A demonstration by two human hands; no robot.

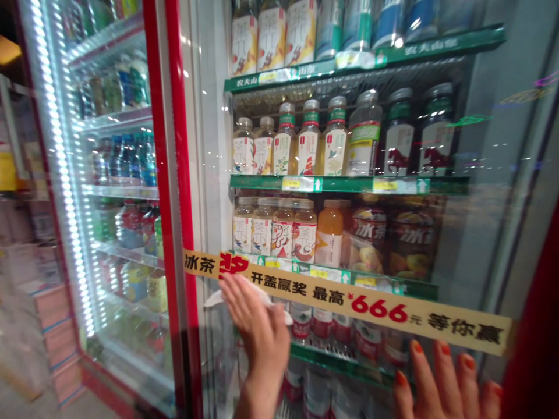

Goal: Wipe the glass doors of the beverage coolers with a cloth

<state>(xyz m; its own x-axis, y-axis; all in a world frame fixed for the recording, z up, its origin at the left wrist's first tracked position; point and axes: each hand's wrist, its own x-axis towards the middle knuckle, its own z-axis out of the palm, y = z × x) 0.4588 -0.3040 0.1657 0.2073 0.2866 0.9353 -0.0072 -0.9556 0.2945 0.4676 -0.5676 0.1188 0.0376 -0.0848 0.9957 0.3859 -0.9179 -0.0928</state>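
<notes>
My left hand (261, 331) presses a thin white cloth or tissue (257, 289) against the glass door (213, 361). Its fingers lie extended over the cloth, whose edges stick out on both sides of the hand. Under the fingertips runs a yellow promotional strip (325, 294) with black and red lettering, stuck across the glass. Lower right, my right hand (445, 387) has its fingers spread just below the strip, seemingly resting on the glass, and holds nothing. The lower part of that hand is cut off by the frame.
Behind the glass, bottled drinks (310, 139) stand on green-edged shelves (349, 184). A red door frame (174, 116) separates this from a lit cooler section (117, 192) on the left. Stacked boxes (59, 349) sit on the floor at far left; a dark red edge (535, 326) borders the right.
</notes>
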